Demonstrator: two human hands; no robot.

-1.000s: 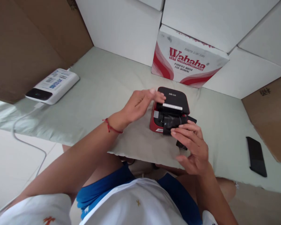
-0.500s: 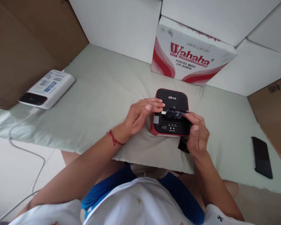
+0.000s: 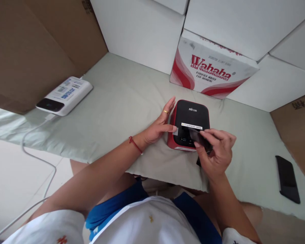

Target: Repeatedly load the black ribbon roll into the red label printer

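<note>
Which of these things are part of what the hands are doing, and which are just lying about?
In use, it seems:
red and black machine, touched by the left hand
dark strip, pinched by the right hand

Seemingly just lying about:
black phone
white gadget and its cable
water carton
brown boxes

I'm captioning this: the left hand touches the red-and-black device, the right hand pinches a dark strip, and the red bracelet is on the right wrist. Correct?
One slip: the head view shows the red bracelet on the left wrist. The left hand touches the red-and-black device, and the right hand pinches a dark strip.
</note>
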